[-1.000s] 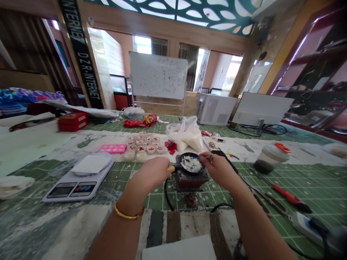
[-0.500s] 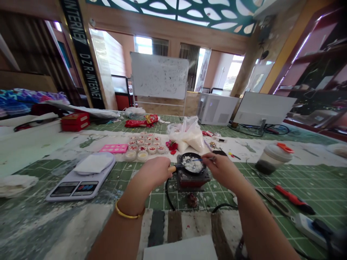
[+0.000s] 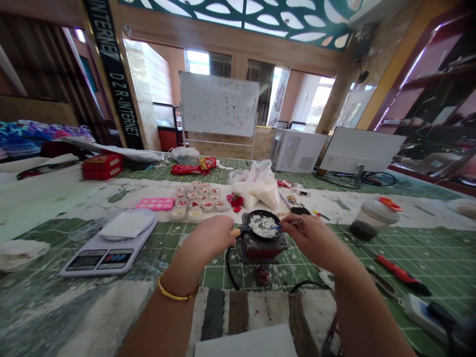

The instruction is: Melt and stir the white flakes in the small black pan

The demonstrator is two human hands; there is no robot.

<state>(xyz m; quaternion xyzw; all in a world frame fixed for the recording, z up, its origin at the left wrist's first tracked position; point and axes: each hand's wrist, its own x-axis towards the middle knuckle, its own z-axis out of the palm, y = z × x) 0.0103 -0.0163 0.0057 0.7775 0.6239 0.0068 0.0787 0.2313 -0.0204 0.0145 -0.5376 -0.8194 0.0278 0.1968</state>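
My left hand point(image 3: 213, 233) is closed round the wooden-ended handle of a small black frying pan point(image 3: 277, 218). The pan rests on a small hot plate point(image 3: 263, 252) with a red body. White crumbly pieces point(image 3: 262, 225) lie in the pan. On its right side, my right hand point(image 3: 308, 230) pinches a thin stirrer point(image 3: 275, 227), whose bluish tip reaches into the white pieces. What kind of stirrer it is cannot be made out. Behind the pan stand a plastic bag point(image 3: 256, 186) of white material and a red flower point(image 3: 235, 199).
Small cups point(image 3: 194, 204) with red-flecked white filling stand left of the bag, beside a pink mold point(image 3: 155, 204). A kitchen scale point(image 3: 111, 243) is at left. To the right are a lidded jar point(image 3: 375, 218), a red-handled tool point(image 3: 403, 275) and a power strip point(image 3: 426, 315).
My right hand has shifted slightly right and down, drawing the stirrer's tip toward the pan's right side. The white pieces lie a little differently. My left hand keeps its hold.
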